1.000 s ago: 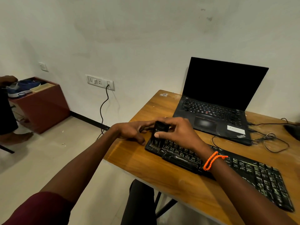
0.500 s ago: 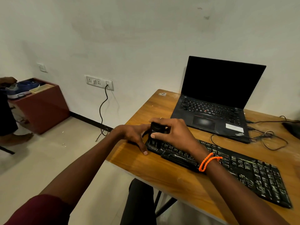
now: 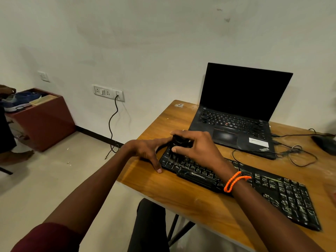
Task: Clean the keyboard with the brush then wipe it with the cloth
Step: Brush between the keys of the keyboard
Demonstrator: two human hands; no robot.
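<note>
A: Right, starting with the right hand [image 3: 197, 149], centre of the frame: curled down over a black brush [image 3: 179, 142], thumb on the near side, other fingers arched over the top.

B: And bristles down on the left end of the black keyboard [image 3: 254, 186], lying slantwise across the wooden desk [image 3: 181, 195] from centre to lower right. Hard to make out where brush ends and keys begin, though; all black there.

A: Agreed. Left hand [image 3: 148, 149] just beside it, at the keyboard's left edge. Fingers loosely bent, thumb stretched down with the tip on the desk right at the keyboard's corner. Whether the other fingertips touch the keyboard or the brush: cannot tell, hidden behind the right hand.

B: Orange cord bracelet [image 3: 235, 180] on the right wrist, covering part of the keys.

A: Behind, upper right: open laptop [image 3: 241, 113], screen dark, touching nothing but the desk. Tangled cables [image 3: 298, 153] to its right.

B: Dark shape at the right edge, cut off; unclear. No telling about a cloth either.

A: Far left: red-brown cabinet [image 3: 47, 122] with blue shoes [image 3: 21, 100] on top, partly cropped.
</note>
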